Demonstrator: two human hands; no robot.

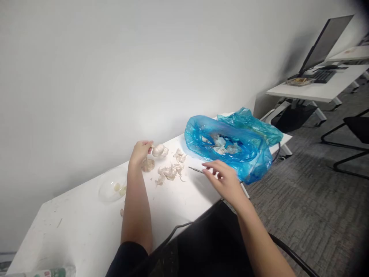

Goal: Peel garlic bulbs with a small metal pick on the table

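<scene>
My left hand (pixel 141 151) pinches a whole garlic bulb (pixel 160 150) by its stem, raised a little above the white table (pixel 86 215). Below that hand sits a brownish rounded piece (pixel 148 165), perhaps more garlic. My right hand (pixel 223 179) has thumb and forefinger at the end of a thin, pointed metal tool (pixel 195 169), its tip toward the left; the exact kind is too small to tell. Loose garlic skins (pixel 170 172) lie between the two hands. Left of my left forearm, a clear shallow dish (pixel 106 189) contains peeled cloves (pixel 117 187).
An open blue plastic bag (pixel 198 125) with crumpled waste inside stands at the table's right end. The wall (pixel 129 77) runs along the back edge. A dark cable (pixel 175 227) crosses the front edge. To the right are a desk with a monitor (pixel 325 44) and a chair (pixel 357 127).
</scene>
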